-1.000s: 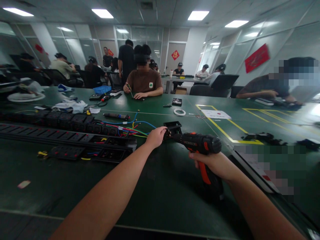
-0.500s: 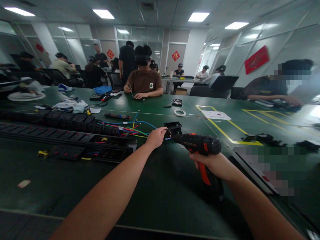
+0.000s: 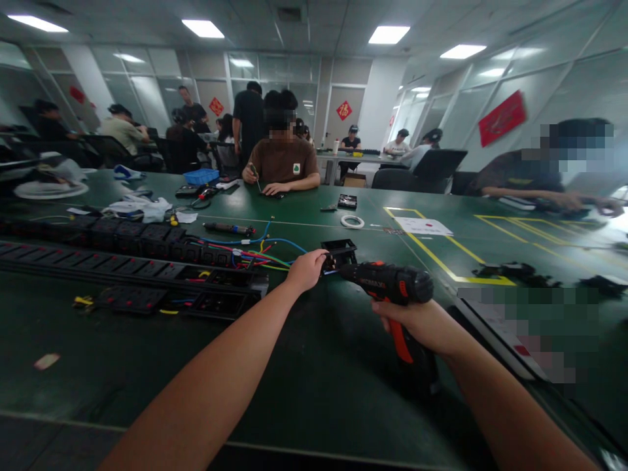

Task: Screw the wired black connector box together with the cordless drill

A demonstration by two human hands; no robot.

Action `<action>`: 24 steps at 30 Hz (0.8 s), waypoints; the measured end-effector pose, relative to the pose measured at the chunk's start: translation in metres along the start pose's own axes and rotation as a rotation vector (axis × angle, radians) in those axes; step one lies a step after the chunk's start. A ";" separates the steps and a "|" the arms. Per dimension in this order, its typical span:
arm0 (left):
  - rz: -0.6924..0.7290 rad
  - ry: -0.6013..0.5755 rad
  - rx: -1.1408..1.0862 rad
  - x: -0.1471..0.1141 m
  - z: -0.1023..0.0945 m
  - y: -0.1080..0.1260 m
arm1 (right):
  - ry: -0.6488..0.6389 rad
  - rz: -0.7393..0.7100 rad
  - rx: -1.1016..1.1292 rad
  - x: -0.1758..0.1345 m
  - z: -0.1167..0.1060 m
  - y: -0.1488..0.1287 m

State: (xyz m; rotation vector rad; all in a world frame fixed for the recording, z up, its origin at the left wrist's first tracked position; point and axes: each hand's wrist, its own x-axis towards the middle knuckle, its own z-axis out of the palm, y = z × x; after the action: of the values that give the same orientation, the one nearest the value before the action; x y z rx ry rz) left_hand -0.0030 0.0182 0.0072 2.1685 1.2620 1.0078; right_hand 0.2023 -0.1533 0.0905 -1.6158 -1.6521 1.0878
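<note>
My left hand [image 3: 308, 270] is closed on a small black part [image 3: 330, 263] with wires, beside a black rectangular frame [image 3: 339, 247]. Its fingertips partly hide what it grips. My right hand [image 3: 409, 320] is wrapped round the handle of a black and orange cordless drill [image 3: 387, 282]. The drill points left, its tip right at the black part; whether they touch I cannot tell. Blue, red, yellow and green wires [image 3: 265, 252] run from the part leftward to a long black power strip [image 3: 98, 258] with rows of sockets.
On the green table [image 3: 304, 366] lie a dark screwdriver [image 3: 229, 228], a white ring [image 3: 352, 222], a paper sheet [image 3: 424, 226], a blue basket [image 3: 201, 176] and yellow tape outlines [image 3: 436, 261]. A person in a brown shirt [image 3: 282, 160] works opposite; another sits at the right.
Both of my hands and the drill stay in place. At the right, the other person's hands have shifted slightly.
</note>
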 end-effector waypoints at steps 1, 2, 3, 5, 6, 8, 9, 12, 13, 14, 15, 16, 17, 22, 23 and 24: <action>-0.007 -0.002 0.000 0.000 0.000 0.000 | 0.002 -0.001 -0.003 0.000 0.000 0.000; -0.011 -0.005 0.000 0.000 -0.001 0.001 | 0.004 0.002 -0.011 -0.001 0.000 -0.001; -0.013 -0.007 -0.001 0.000 -0.001 0.001 | 0.007 0.008 -0.020 -0.001 0.000 -0.001; -0.013 -0.007 -0.001 0.000 -0.001 0.001 | 0.011 0.012 -0.020 0.000 0.000 0.000; -0.012 -0.006 -0.001 0.000 -0.001 0.001 | 0.010 0.009 -0.010 0.000 0.000 0.001; -0.009 -0.005 -0.003 0.000 -0.002 0.001 | 0.016 0.002 0.012 0.000 0.001 0.002; -0.008 -0.005 -0.003 0.000 -0.002 0.002 | 0.022 0.000 0.019 0.001 0.001 0.002; -0.009 -0.007 0.000 0.000 -0.002 0.001 | 0.039 0.005 0.025 0.000 0.001 0.002; -0.010 -0.006 0.001 0.000 -0.001 0.001 | 0.040 0.009 0.027 0.000 0.001 0.002; -0.010 -0.005 0.001 0.000 -0.001 0.001 | 0.040 0.012 0.028 0.000 0.001 0.002; -0.010 -0.003 0.001 0.000 -0.001 0.000 | 0.039 0.015 0.028 0.000 0.001 0.002; -0.009 -0.003 0.002 0.000 -0.001 0.000 | 0.038 0.015 0.026 0.000 0.001 0.002; -0.008 -0.003 0.004 0.000 -0.001 0.000 | 0.036 0.014 0.023 0.000 0.001 0.003; -0.007 0.000 0.015 0.000 -0.002 0.001 | 0.036 0.004 0.025 0.001 0.000 0.004; -0.005 0.000 0.013 0.000 -0.002 0.001 | 0.039 0.011 0.021 0.001 0.000 0.004; -0.005 0.001 0.010 0.000 -0.002 0.001 | 0.043 0.016 0.019 0.000 0.000 0.004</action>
State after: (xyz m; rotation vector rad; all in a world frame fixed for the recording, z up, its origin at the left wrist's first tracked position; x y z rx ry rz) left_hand -0.0038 0.0177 0.0088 2.1721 1.2745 1.0026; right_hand 0.2038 -0.1532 0.0870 -1.6317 -1.5993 1.0659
